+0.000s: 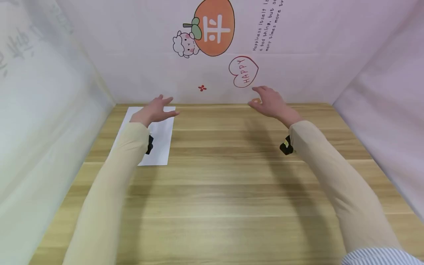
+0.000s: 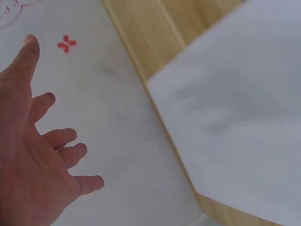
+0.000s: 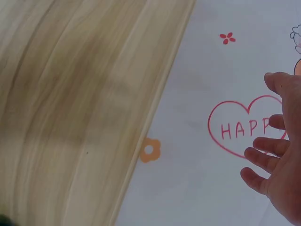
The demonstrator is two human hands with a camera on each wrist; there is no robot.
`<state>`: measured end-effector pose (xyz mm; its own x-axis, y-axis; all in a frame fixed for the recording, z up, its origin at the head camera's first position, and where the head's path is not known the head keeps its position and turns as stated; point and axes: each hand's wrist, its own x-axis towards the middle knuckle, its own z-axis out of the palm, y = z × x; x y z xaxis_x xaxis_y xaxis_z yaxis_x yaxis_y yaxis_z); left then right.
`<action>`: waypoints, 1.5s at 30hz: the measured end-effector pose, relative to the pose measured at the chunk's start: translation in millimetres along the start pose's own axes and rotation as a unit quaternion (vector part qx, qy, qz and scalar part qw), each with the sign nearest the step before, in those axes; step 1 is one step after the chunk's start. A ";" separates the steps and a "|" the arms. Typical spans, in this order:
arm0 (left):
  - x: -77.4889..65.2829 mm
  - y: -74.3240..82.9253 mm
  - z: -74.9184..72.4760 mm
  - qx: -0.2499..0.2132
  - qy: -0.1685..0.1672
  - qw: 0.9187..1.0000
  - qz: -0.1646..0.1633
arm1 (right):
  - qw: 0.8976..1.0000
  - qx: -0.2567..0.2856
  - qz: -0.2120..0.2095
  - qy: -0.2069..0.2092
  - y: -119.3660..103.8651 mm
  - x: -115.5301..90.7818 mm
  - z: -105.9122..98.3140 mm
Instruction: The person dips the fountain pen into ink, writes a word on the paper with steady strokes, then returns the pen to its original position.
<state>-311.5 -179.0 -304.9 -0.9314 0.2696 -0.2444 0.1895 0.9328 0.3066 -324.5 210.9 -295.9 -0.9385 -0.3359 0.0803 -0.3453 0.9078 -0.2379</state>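
A white sheet of paper (image 1: 159, 143) lies on the wooden table at the far left, partly hidden by the left forearm. Over its far end hovers my left hand (image 1: 154, 111), thumb and fingers spread apart with nothing between them; the left wrist view shows the hand (image 2: 42, 165) with the paper (image 2: 244, 103) off to its side, a soft shadow across it. My right hand (image 1: 269, 103) is raised above the far table edge, in front of the printed cloth. Its thumb and fingers (image 3: 263, 160) are parted and hold nothing.
The wood-grain table (image 1: 212, 191) runs back to an upright white cloth (image 1: 139, 59) printed with an orange fruit, a red heart (image 1: 243, 71) and lettering. White cloth walls (image 1: 39, 121) stand on the left and right. Dark wrist mounts (image 1: 286, 146) hang under both sleeves.
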 end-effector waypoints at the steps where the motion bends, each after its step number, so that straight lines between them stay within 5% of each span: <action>1: -1.2 -6.9 1.6 -0.002 0.002 1.000 -0.002 | 1.000 0.000 0.003 0.002 4.6 -2.8 0.7; 14: -21.6 -70.4 12.5 0.017 -0.002 0.998 -0.055 | 0.999 0.009 0.029 -0.017 49.3 -28.6 5.7; 21: -28.0 -87.0 22.9 0.029 -0.014 0.998 -0.058 | 0.997 0.036 0.056 -0.029 68.4 -50.3 6.3; 32: -52.5 -128.2 52.0 0.012 -0.040 0.996 -0.084 | 0.999 0.005 0.050 -0.007 97.5 -73.0 18.0; 45: -56.7 -152.2 68.2 0.026 -0.071 0.993 -0.093 | 0.996 0.019 0.085 -0.037 130.2 -105.7 29.0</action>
<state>-266.4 -320.0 -400.4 -0.8989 0.1185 -0.4218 0.0368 0.9797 0.1968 -270.0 357.3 -363.4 -0.9798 -0.1971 -0.0354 -0.1797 0.9434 -0.2787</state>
